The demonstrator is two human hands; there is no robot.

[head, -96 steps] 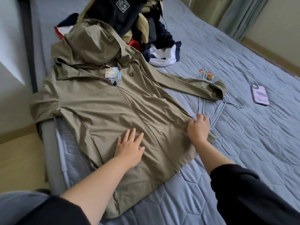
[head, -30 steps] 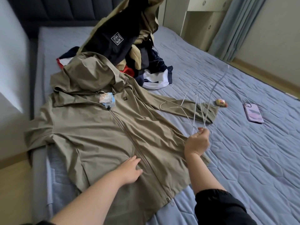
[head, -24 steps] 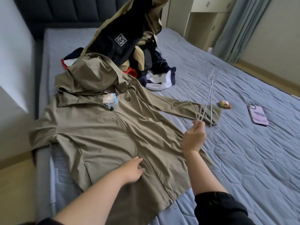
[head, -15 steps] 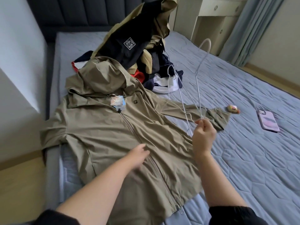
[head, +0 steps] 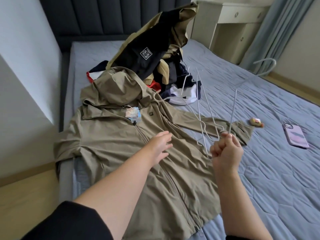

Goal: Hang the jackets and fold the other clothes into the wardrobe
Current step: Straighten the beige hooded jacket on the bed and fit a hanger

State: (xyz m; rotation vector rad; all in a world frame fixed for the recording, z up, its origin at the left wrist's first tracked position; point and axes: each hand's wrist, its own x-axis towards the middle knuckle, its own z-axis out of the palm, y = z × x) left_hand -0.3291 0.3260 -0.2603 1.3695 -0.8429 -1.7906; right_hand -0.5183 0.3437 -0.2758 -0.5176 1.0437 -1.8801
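The right hand (head: 226, 153), earlier resting at the jacket's (head: 138, 153) hem beside the flat-lying hangers (head: 207, 108), now grips them raised above the bed (head: 277, 170), hooks swung up and away, while the left hand (head: 160, 146) has lifted off the jacket front, fingers spread.

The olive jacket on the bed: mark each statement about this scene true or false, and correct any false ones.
1. The olive jacket lies spread flat, zipped shut. True.
2. The right hand holds wire hangers. True.
3. The left hand grips the jacket's hood. False: it is open over the chest, near the zip.
4. The phone lies on the jacket. False: it lies on the bed cover, apart from the sleeve.
5. A heap of clothes sits beyond the hood. True.
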